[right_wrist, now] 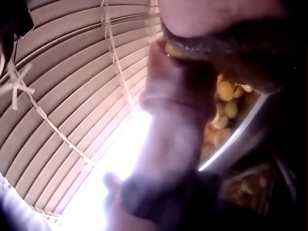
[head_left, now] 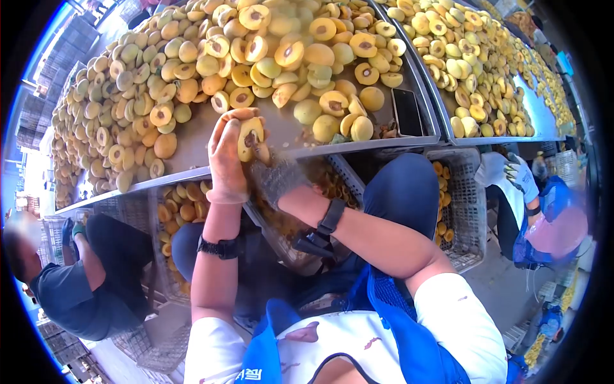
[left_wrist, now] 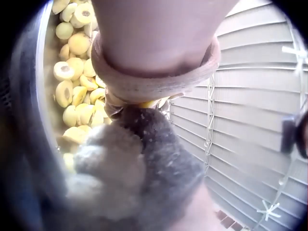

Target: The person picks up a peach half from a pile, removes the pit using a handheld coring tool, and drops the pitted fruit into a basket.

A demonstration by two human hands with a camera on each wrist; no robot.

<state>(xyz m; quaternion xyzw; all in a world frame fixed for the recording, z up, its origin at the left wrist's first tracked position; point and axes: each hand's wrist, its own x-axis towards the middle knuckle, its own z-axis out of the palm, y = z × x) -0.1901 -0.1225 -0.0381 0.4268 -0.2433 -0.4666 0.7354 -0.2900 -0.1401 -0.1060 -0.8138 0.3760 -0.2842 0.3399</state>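
1) Metal table [head_left: 192, 144], front rim running just beyond the two hands; its bare surface shows behind the left hand

2) Heap of yellow and greenish fruit [head_left: 256, 48], many pieces halved with the cut face showing, spread over the table beyond the hands

3) Plastic crate [head_left: 470, 205], grey, lattice-walled, standing below the table front at the right of the head view, halved fruit inside

4) Right forearm [head_left: 384, 246], bare, reaching from the lower right inward and up towards the left hand; dark strap with an attached device at the wrist

5) Left forearm [head_left: 214, 281], bare, pointing nearly straight ahead towards the table; dark strap above the glove cuff

6) Left hand [head_left: 229, 150], in a thin orange-tinted glove, at the table rim, fingers bent and clamped on a piece of fruit

7) Right hand [head_left: 278, 179], in a grey glove, blurred, just below and to the right of the left hand; whether its fingers are together or apart, or grip anything, cannot be told

8) Phone-like slab [head_left: 408, 112], dark-faced with a pale edge, lying on the table near its right corner, well apart from both hands

9) Halved fruit piece [head_left: 248, 137], yellow, held in the left hand along its right side, cut face showing with a dark brown centre; the right hand is close beneath its lower end
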